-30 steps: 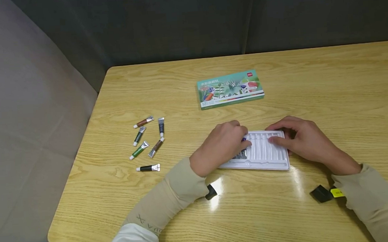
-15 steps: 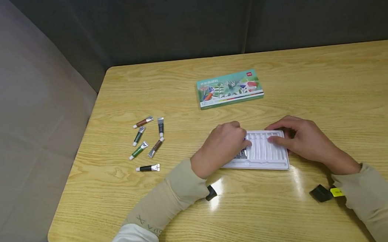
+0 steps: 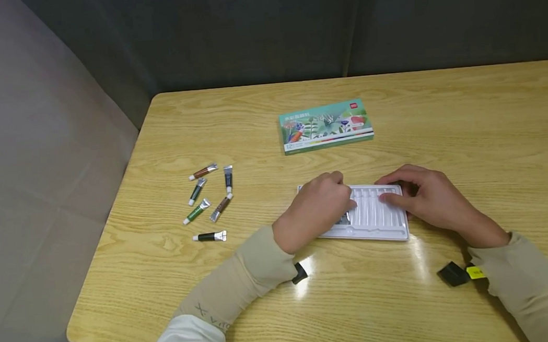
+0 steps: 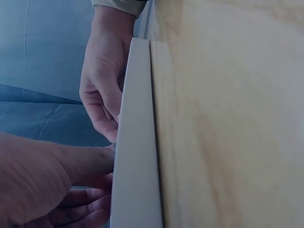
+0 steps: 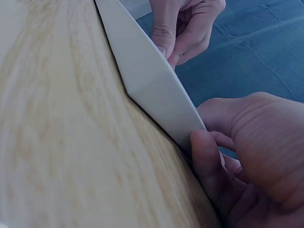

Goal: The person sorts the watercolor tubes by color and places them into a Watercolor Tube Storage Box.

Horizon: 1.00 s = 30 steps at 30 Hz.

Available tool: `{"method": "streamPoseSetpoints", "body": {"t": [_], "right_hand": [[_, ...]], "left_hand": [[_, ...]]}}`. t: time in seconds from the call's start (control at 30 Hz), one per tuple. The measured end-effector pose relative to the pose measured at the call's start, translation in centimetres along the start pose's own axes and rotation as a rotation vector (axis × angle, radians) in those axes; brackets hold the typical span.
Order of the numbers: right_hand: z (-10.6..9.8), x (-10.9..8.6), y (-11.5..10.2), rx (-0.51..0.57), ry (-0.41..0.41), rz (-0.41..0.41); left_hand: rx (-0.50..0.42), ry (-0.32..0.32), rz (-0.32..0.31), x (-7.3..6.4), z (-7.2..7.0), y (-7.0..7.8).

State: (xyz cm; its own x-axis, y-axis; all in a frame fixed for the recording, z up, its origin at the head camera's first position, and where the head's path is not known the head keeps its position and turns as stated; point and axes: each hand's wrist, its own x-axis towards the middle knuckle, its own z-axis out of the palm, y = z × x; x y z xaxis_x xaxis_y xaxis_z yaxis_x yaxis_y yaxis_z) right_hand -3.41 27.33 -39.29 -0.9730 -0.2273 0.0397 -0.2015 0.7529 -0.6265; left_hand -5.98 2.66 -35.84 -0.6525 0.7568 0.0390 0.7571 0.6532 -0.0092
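A white plastic tray [image 3: 369, 233] with narrow slots lies on the table. Over its left part is my left hand [image 3: 316, 210], fingers curled, with thumb and index finger pinching a paint tube [image 3: 344, 219]; only its silver end shows beneath the hand. The hand hides the tray's left slots, while bare slots show to the right. My right hand [image 3: 421, 196] grips the tray's right end, its thumb on the top near the corner. In the right wrist view, fingertips [image 5: 203, 142] of that hand meet the tray's side wall [image 5: 149, 90].
Several loose paint tubes, including a green one [image 3: 196, 211], a black one [image 3: 207, 237] and a reddish-brown one [image 3: 203, 171], lie on the wooden table [image 3: 135, 284] at the left. A teal paint box [image 3: 326, 126] lies behind the tray. Dark cloth [image 3: 247, 36] hangs beyond the far edge.
My left hand has shifted slightly to the right over the tray, uncovering its back left corner. The right hand, the tray and the loose tubes stay in place.
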Motion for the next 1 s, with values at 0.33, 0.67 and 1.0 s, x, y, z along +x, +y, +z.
{"method": "streamPoseSetpoints", "body": {"t": [0.33, 0.67, 1.0], "right_hand": [[0.06, 0.16, 0.0, -0.001, -0.004, -0.002], [-0.04, 0.09, -0.19, 0.004, -0.02, 0.05], [0.18, 0.06, -0.37, 0.021, -0.015, 0.069]], "left_hand": [[-0.019, -0.01, -0.013, -0.01, -0.11, -0.15], [-0.095, -0.057, -0.026, 0.29, -0.31, -0.44], [-0.138, -0.082, -0.036, 0.19, -0.5, -0.51]]}}
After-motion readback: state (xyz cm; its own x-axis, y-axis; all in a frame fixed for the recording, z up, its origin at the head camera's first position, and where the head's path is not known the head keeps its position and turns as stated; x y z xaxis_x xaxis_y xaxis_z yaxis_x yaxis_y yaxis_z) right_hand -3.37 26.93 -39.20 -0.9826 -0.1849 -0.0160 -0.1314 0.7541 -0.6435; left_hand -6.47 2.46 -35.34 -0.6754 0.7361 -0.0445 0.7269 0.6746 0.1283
